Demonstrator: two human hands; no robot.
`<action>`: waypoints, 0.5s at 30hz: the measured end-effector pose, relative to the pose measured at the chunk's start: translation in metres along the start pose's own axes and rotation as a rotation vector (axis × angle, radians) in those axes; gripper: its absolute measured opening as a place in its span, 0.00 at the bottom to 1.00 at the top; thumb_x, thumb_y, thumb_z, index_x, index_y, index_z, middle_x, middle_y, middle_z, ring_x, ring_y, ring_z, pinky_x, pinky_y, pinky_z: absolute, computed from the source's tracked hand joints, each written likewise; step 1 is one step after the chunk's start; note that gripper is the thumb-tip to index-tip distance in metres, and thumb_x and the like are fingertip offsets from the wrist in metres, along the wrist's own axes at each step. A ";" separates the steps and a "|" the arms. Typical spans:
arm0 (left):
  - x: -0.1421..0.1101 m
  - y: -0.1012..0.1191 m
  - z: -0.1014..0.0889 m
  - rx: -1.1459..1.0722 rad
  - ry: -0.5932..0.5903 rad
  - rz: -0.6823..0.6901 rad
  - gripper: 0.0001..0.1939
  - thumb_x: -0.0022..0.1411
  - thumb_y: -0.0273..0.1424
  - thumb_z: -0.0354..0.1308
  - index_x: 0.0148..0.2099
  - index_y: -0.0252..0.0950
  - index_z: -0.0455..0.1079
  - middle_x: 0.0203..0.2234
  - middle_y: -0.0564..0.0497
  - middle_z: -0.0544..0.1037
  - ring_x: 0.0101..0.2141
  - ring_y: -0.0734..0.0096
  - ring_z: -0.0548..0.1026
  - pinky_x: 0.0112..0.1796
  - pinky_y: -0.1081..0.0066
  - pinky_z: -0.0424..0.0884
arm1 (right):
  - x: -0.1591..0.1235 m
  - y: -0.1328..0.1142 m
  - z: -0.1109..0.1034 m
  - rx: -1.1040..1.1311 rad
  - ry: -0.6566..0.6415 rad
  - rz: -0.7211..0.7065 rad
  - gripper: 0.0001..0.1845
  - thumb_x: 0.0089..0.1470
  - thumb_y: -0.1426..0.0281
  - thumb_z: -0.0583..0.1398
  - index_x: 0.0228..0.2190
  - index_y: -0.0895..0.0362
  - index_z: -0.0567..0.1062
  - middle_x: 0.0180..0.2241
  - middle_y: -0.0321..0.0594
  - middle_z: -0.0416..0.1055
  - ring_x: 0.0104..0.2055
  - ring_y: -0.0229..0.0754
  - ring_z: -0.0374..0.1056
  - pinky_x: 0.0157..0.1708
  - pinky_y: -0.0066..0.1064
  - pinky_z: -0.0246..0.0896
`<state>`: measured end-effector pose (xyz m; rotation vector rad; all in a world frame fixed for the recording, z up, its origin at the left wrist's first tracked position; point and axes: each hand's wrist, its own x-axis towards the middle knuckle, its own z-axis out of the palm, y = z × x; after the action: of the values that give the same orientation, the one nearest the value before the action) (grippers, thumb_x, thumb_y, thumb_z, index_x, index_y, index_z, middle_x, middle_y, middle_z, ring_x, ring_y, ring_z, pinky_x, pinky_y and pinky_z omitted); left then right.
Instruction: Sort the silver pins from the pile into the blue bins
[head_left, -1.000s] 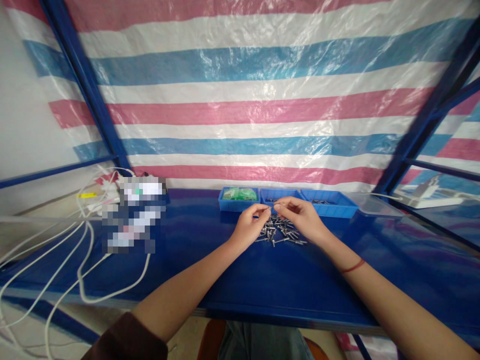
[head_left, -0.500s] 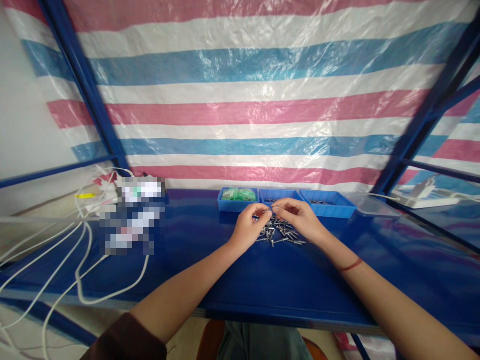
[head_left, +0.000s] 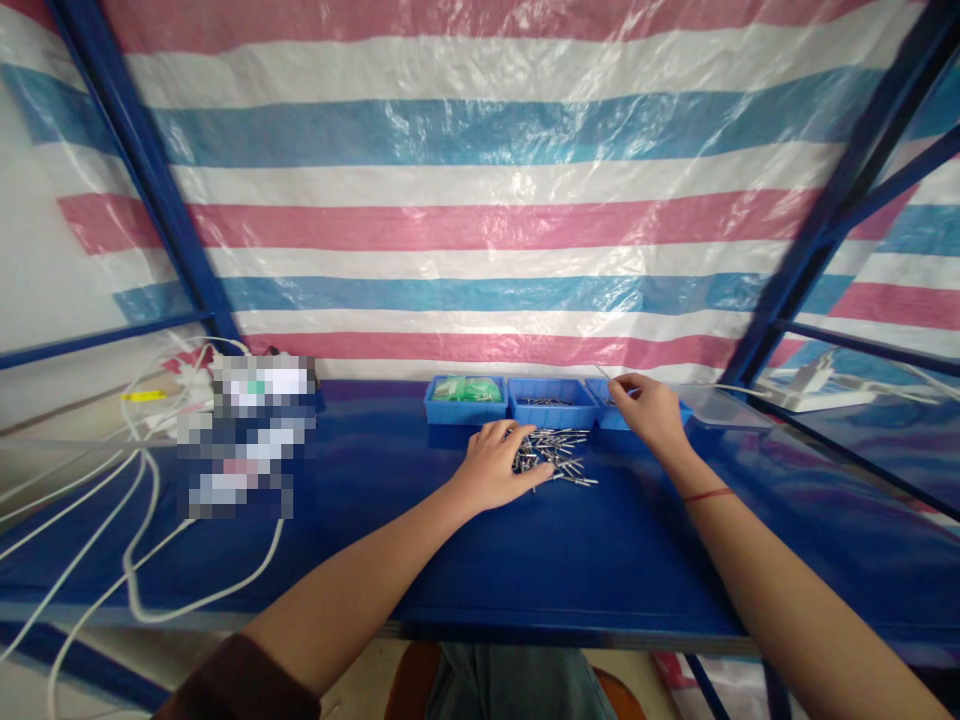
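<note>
A loose pile of blind rivets (head_left: 559, 455), silvery with thin shanks, lies on the blue table. My left hand (head_left: 501, 462) rests at the pile's left side, thumb and fingers spread apart and touching the rivets. Above the right blue bin (head_left: 685, 412) is my right hand (head_left: 646, 408), finger and thumb pinched on one thin rivet (head_left: 603, 372) that points up and left. The hand covers much of that bin. In the middle blue bin (head_left: 551, 415) lie several rivets. The left blue bin (head_left: 465, 412) contains green and clear plastic packets (head_left: 469, 389).
White cables (head_left: 142, 520) trail over the table's left side beside a blurred-out patch (head_left: 259, 430). A clear plastic lid (head_left: 727, 408) and a white power strip (head_left: 814, 390) are at the right. Blue posts (head_left: 795, 260) and a striped sheet (head_left: 480, 220) stand behind.
My hands were together over the pile and have parted. The right moved right to the right bin with a rivet; the left opened and lowered onto the pile. The view shifted slightly.
</note>
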<state>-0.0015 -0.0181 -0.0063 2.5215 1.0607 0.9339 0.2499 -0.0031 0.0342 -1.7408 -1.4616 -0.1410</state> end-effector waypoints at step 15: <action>0.001 -0.003 0.003 0.052 -0.131 0.010 0.26 0.54 0.37 0.56 0.55 0.40 0.60 0.54 0.43 0.63 0.54 0.53 0.61 0.54 0.53 0.56 | -0.038 -0.055 -0.005 0.246 -0.972 -0.532 0.09 0.44 0.68 0.61 0.29 0.57 0.77 0.28 0.37 0.73 0.28 0.38 0.66 0.28 0.28 0.59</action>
<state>-0.0006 -0.0156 -0.0099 2.5925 1.0464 0.7412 0.1928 -0.0369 0.0443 -1.1932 -2.4847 0.6736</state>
